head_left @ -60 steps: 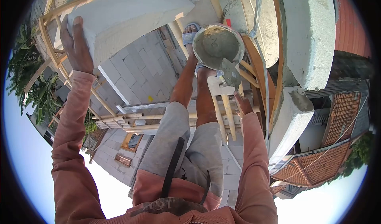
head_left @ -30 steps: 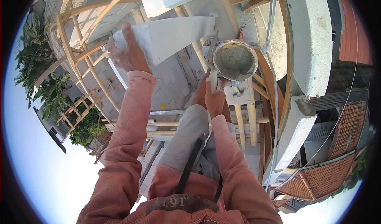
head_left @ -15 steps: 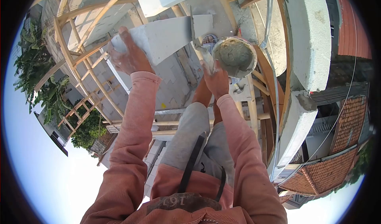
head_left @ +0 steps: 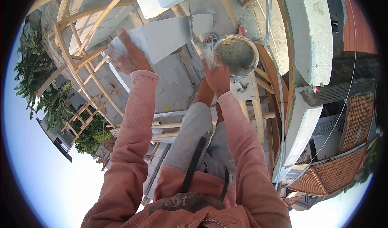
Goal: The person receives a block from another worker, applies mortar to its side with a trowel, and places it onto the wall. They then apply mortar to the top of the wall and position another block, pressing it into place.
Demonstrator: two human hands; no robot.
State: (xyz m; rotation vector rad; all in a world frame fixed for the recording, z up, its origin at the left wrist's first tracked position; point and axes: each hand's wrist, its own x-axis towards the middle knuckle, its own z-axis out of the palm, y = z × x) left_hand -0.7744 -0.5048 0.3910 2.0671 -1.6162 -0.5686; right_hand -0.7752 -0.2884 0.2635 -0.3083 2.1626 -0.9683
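Several bamboo poles (head_left: 257, 110) show near a pale, curved wall (head_left: 313, 30). Beyond the knees (head_left: 202, 111), the left hand (head_left: 131, 57) grips a whitish, tapering block (head_left: 167, 38) by its end; the right hand (head_left: 218, 76) clasps a trowel (head_left: 207, 54), blade edge-on, beside a mortar bucket (head_left: 254, 62).

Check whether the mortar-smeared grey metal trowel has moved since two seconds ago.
Yes: judged against the round, mortar-filled bucket, the trowel has gone from its lower-right edge to its left in the head view.

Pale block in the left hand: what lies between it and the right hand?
In the head view, the trowel, gripped in the right hand, stretches towards the pale block; contact is unclear.
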